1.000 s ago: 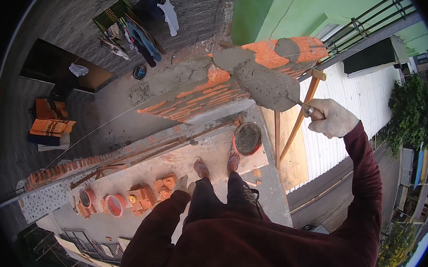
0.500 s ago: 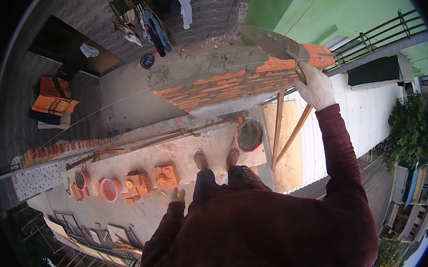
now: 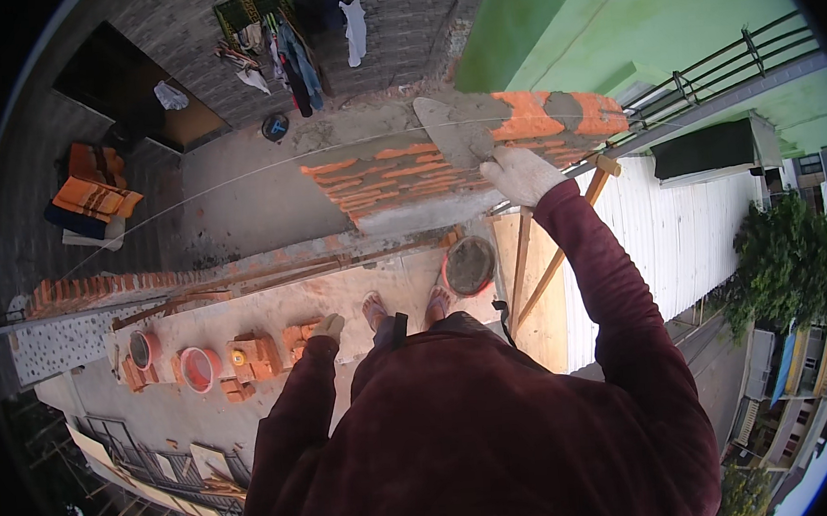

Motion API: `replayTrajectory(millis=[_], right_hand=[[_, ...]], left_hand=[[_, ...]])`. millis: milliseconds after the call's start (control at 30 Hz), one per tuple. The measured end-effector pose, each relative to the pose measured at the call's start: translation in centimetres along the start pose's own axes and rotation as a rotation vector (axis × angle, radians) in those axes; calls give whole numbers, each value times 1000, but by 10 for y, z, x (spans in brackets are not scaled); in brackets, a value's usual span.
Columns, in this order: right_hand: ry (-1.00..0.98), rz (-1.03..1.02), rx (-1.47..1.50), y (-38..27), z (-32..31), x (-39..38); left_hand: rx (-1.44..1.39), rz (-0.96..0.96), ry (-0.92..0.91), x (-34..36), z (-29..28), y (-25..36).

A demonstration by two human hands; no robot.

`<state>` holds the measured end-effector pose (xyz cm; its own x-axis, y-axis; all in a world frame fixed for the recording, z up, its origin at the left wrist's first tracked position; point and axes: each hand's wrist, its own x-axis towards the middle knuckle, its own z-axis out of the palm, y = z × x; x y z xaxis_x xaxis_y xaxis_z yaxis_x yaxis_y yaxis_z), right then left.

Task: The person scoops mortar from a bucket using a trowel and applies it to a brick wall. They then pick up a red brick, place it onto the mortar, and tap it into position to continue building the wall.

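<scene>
My right hand (image 3: 523,176), in a pale work glove, is closed around the handle of a trowel (image 3: 453,131). The trowel's grey blade points far-left over the top of a brick wall (image 3: 379,179), against wet mortar (image 3: 357,135). Orange bricks (image 3: 523,114) with mortar between them show on the wall top, right of the blade. My left hand (image 3: 327,327), also gloved, hangs low on the left with its fingers stretched out and nothing visible in it. It is beside a small stack of bricks (image 3: 296,339); whether it touches them I cannot tell.
By my feet stands a round tub of mortar (image 3: 470,266). Farther left are another brick stack (image 3: 256,357), a red bucket (image 3: 198,370) and a smaller bucket (image 3: 142,350). A thin string runs along the wall. Wooden braces (image 3: 542,283) and white corrugated roofing (image 3: 616,273) lie to the right.
My right hand has moved left along the wall with the trowel, whose blade now lies farther left. My left hand has risen toward the nearest brick stack.
</scene>
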<state>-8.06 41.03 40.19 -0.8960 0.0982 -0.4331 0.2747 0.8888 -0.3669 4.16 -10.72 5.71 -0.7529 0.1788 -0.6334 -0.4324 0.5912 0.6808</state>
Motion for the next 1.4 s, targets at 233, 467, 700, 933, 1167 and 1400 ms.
replayTrajectory(millis=[233,467,700,933,1167,1400], right_hand=[[-20,154,43,15,-22,-30],[-132,-124,52,-69,-2,-14],[16,248,338,-34,-13,-23],[-311,460,333,67,65,-72],[-455,568,129,108,256,-8],[-513,806,152,155,364,8]], left_hand=[[-325,-98,102,-25,40,-52],[239,-445,24,-66,29,-186],[-553,-321,384,-97,65,-164],[-350,-916,313,-230,164,-233],[-266,-803,329,-145,137,-253],[-371,-1021,759,57,71,-360]])
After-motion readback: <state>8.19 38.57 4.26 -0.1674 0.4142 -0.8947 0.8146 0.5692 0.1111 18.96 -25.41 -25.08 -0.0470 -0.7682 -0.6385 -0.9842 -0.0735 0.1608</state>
